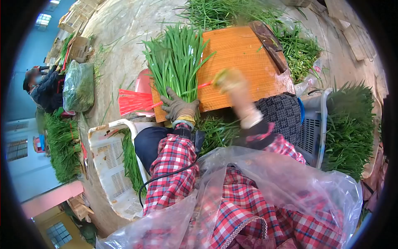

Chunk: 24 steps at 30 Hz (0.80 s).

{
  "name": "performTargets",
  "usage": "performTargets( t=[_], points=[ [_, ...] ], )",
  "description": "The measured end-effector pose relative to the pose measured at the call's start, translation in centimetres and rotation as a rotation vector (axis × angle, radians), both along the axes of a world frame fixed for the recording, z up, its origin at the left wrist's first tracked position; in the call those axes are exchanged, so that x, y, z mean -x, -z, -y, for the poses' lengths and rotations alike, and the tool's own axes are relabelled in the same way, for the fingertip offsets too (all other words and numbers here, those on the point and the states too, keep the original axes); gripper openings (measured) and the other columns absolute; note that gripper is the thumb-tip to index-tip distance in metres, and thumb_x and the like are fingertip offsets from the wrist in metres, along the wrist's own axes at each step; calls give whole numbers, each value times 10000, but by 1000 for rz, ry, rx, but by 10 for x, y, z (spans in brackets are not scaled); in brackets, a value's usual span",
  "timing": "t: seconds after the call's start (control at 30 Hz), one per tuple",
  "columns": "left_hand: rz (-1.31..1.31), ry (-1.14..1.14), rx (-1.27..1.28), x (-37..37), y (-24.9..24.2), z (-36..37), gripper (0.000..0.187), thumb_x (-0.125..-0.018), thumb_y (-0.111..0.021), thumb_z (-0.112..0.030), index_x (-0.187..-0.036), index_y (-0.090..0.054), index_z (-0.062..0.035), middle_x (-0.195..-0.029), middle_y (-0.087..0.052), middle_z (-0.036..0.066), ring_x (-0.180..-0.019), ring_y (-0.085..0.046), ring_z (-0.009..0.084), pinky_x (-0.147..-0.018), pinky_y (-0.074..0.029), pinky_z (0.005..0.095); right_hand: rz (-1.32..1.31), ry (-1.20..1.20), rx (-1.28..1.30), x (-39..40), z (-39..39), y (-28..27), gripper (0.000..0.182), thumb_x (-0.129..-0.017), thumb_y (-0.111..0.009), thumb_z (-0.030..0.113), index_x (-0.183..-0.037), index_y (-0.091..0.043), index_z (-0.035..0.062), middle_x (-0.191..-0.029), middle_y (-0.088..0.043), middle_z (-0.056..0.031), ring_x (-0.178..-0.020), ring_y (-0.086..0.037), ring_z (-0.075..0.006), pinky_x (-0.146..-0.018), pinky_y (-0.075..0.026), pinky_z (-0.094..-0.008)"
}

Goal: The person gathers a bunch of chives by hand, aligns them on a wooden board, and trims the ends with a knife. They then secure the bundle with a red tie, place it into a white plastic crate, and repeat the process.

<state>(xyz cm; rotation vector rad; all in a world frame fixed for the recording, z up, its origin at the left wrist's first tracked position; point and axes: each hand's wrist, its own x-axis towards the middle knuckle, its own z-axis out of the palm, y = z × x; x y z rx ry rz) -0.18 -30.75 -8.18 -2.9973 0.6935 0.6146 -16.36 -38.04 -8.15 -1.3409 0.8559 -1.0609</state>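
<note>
A thick bunch of long green leaves (176,62) lies on the left part of an orange board (232,45). My left hand (180,108), in a grey glove, presses on the lower end of the bunch with its fingers spread. Right of it, my right hand (230,81), in a yellowish glove and blurred by motion, is over the board at the end of a red strip (204,84) that reaches to the bunch. More red strips (134,101) fan out at the board's left edge, beside a red stool-like object (144,81).
White crate (112,162) at the lower left holds some leaves. Another crate (311,128) stands at the right beside a large pile of greens (350,128). Loose greens (296,58) lie behind the board. A co-worker (45,89) sits far left near a plastic bag of greens (78,87).
</note>
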Motion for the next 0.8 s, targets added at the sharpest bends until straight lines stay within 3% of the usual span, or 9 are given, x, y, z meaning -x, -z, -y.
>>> performTargets(
  t=[0.07,0.1,0.13,0.17,0.23,0.4,0.5,0.7,0.8],
  points=[
    [-10,8,37,-3,6,-3,1267,-599,-837,-457,-1506,21,-243,-1558,-45,196,-1401,-173,439,-1053,-303,599,536,415,-393,21,31,-68,215,-880,-539,93,-1064,-649,76,-778,-645,-76,-761,-637,-144,-617,-490,-317],
    [-15,17,56,-4,8,-3,1265,-599,-836,-454,-1506,20,-242,-1557,-46,198,-1401,-173,438,-1051,-312,593,385,370,-315,24,41,-56,233,-888,-542,111,-1101,-626,69,-787,-649,-81,-750,-637,-147,-617,-492,-313],
    [-5,25,103,-3,6,-5,1274,-575,-834,-416,-1512,7,-226,-1547,-67,231,-1390,-184,458,-1098,-294,503,237,325,-234,24,49,-33,258,-895,-545,129,-1138,-604,63,-796,-653,-86,-740,-637,-149,-616,-493,-308],
    [-10,26,116,-3,6,-6,1276,-573,-836,-415,-1513,6,-226,-1546,-67,233,-1389,-186,458,-1100,-291,501,89,276,-153,20,54,-8,288,-903,-548,147,-1175,-581,57,-805,-657,-91,-729,-638,-151,-616,-495,-304],
    [-23,16,144,-6,7,-8,1279,-569,-838,-413,-1513,2,-225,-1544,-67,238,-1388,-190,458,-1103,-287,498,-453,-81,-287,0,52,58,337,-904,-571,188,-1203,-550,34,-838,-668,-87,-675,-630,-145,-568,-486,-281],
    [11,8,144,-9,12,-11,1245,-592,-829,-444,-1509,-12,-235,-1542,-94,213,-1381,-242,400,-1056,-343,516,-217,20,-667,-39,25,70,255,-888,-595,186,-1061,-620,1,-803,-682,-96,-596,-621,-122,-491,-481,-277],
    [-27,-20,157,-11,13,-9,1283,-564,-839,-413,-1513,5,-228,-1542,-69,233,-1386,-202,452,-1114,-281,483,-206,28,-639,-43,26,82,206,-890,-592,173,-975,-645,-6,-759,-679,-84,-571,-619,-112,-498,-486,-275],
    [-35,-29,202,-13,12,-13,1287,-559,-841,-421,-1509,4,-222,-1542,-79,228,-1389,-221,421,-1101,-297,486,-451,75,-384,-27,-22,66,161,-869,-600,144,-888,-669,1,-678,-678,-76,-565,-635,-126,-542,-503,-282],
    [-43,-30,195,-10,5,-12,1272,-576,-844,-426,-1509,-1,-233,-1543,-101,212,-1389,-242,385,-1070,-324,504,-459,100,-286,-23,-41,85,171,-836,-623,190,-852,-682,30,-681,-676,-110,-629,-667,-204,-628,-512,-328]
  ],
)
